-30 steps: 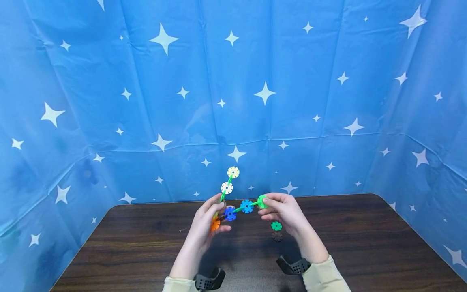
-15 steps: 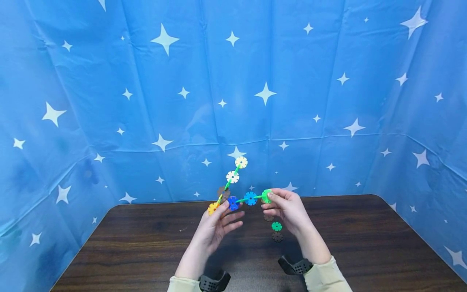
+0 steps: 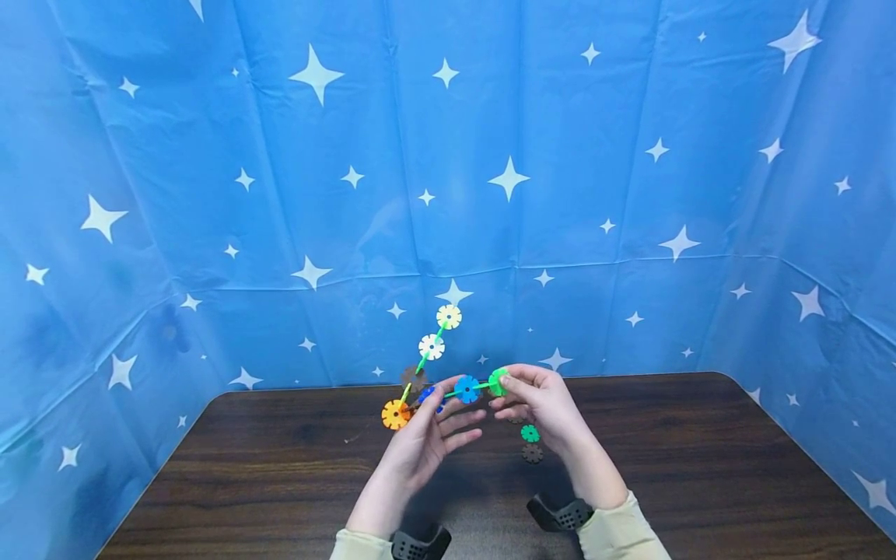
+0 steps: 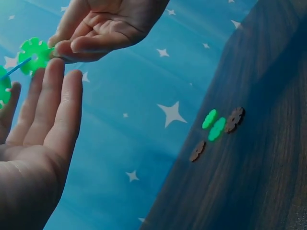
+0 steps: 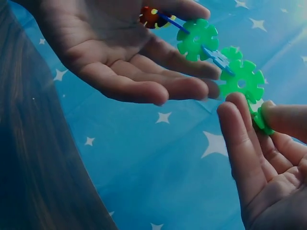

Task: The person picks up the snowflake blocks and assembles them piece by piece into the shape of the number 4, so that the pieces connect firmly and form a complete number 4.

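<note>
A chain of slotted plastic snowflake discs is held above the table by both hands. My left hand (image 3: 423,447) pinches it at the dark blue disc (image 3: 428,399) between thumb and index finger, its other fingers extended. At the chain's right end, my right hand (image 3: 546,404) pinches a green disc (image 5: 263,120) by thumb and fingers. Between the hands is a light blue disc (image 3: 467,390). Beyond the left thumb the chain bends at an orange disc (image 3: 395,414), then rises through a brown disc (image 3: 413,379) and a white disc (image 3: 432,347) to a pale yellow disc (image 3: 449,316).
Loose on the dark wooden table (image 3: 266,467) lie a teal-green disc (image 3: 530,433) and a brown disc (image 3: 532,453), below the right hand. The left wrist view shows another brown disc (image 4: 197,151) beside them. A blue star-patterned curtain (image 3: 448,194) stands behind the table.
My left hand has shifted its hold rightward from the orange part of the chain to the dark blue disc, uncovering the orange disc. My right hand keeps its pinch, moving only slightly.
</note>
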A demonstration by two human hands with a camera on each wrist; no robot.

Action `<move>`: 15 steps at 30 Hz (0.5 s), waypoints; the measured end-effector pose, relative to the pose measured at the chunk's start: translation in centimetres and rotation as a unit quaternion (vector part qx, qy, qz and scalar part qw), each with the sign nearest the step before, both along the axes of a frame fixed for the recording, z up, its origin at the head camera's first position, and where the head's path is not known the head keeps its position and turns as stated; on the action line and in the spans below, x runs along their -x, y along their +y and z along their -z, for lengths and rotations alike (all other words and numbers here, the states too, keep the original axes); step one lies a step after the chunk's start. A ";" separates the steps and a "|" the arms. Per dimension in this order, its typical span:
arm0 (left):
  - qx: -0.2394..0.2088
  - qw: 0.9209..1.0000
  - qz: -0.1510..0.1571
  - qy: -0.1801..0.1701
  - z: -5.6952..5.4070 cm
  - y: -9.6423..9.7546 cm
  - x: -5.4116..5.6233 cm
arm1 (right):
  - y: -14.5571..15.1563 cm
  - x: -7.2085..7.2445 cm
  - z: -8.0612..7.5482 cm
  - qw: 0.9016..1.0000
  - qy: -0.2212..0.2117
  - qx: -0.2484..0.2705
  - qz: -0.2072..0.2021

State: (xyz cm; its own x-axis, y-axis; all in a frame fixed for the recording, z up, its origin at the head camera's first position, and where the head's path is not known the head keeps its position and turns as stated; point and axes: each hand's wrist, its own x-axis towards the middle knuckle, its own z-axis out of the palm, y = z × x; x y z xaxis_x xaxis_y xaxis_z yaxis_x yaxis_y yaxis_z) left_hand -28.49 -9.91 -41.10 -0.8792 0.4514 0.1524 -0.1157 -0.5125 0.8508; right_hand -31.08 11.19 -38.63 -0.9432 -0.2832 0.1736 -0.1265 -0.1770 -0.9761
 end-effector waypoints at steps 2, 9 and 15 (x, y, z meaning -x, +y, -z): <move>-0.004 1.000 0.002 0.000 0.0 0.1 0.0 | -0.1 0.0 0.1 1.000 0.005 -0.011 -0.002; -0.025 0.999 0.018 0.008 0.1 0.0 0.1 | -0.4 0.0 0.1 1.000 0.006 -0.025 0.004; -0.019 0.999 0.033 0.038 0.4 -0.2 0.1 | -0.5 0.0 0.1 0.999 0.000 -0.039 0.025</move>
State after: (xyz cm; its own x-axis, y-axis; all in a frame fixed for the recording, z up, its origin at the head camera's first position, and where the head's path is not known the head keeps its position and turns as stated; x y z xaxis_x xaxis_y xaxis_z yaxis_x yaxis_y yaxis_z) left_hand -28.57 -10.09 -41.55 -0.8327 0.5009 0.2361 -0.0855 -0.5375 0.8389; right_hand -31.08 10.73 -38.69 -0.9564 -0.2492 0.1522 -0.1326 -0.0938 -0.9867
